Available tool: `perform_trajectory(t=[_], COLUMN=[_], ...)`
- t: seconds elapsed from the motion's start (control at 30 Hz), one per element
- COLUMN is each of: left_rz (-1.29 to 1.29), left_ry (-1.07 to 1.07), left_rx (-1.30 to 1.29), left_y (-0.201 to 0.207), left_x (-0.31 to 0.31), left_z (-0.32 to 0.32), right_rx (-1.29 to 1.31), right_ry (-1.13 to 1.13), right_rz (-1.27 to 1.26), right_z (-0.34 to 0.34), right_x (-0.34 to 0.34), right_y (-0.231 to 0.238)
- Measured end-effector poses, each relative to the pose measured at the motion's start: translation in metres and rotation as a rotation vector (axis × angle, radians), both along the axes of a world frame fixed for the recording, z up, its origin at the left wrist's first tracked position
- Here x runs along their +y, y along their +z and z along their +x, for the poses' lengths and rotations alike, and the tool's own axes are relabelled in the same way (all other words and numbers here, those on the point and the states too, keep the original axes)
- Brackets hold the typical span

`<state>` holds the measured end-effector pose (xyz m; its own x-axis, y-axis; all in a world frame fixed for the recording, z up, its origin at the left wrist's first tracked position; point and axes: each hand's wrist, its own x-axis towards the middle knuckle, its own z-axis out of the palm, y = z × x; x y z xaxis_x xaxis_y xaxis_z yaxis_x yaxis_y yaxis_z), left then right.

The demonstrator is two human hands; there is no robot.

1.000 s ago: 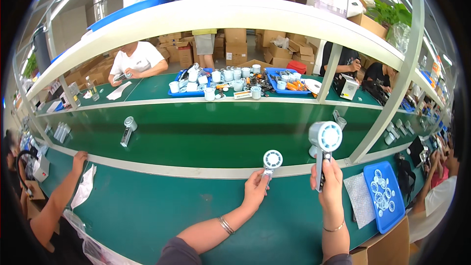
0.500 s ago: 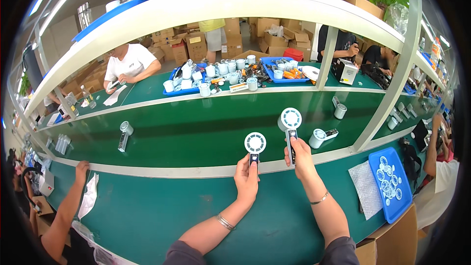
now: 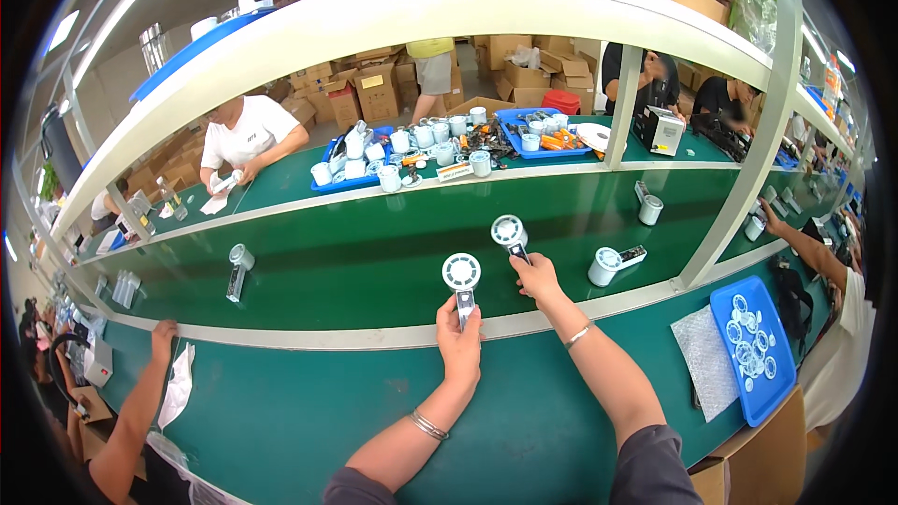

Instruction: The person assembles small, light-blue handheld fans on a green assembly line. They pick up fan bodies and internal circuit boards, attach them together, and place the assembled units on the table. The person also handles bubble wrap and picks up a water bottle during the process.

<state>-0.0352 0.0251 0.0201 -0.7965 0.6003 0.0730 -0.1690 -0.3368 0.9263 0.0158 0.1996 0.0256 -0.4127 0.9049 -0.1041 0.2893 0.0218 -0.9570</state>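
My left hand is closed round the grey handle of a white handheld fan, held upright with its round slotted head on top. Farther out and to the right, my right hand grips the lower end of a second handheld fan, whose head leans to the left over the green conveyor belt. Both fans are clear of each other. Another fan with a white cup-shaped head lies on the belt to the right of my right hand.
More fans lie along the belt, such as one at left and one at right. A blue tray of clear rings sits on the right beside bubble wrap. A co-worker's hand rests at the belt's left edge. A white post stands at right.
My right hand has swung its fan left and the fan now tilts left. My left hand has shifted slightly left with its fan.
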Motion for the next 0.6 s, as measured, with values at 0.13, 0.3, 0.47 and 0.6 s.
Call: perform_trajectory(t=[0.13,0.3,0.47,0.6], left_rz=[-0.027,-0.007,-0.058,-0.333], left_ry=[0.033,0.03,0.081,0.215], left_rx=[-0.006,0.062,0.198,0.523], left_y=[0.005,0.009,-0.012,-0.044], left_x=[0.012,0.027,0.059,0.08], left_z=[-0.014,-0.029,-0.063,-0.104], right_rx=[-0.093,0.047,-0.08,-0.401], right_ry=[-0.025,-0.009,-0.079,-0.045], right_rz=[0.184,0.097,0.315,0.647], right_z=[-0.018,-0.017,-0.017,-0.02], right_x=[0.018,0.011,0.021,0.033], right_y=[-0.017,-0.008,-0.018,-0.021])
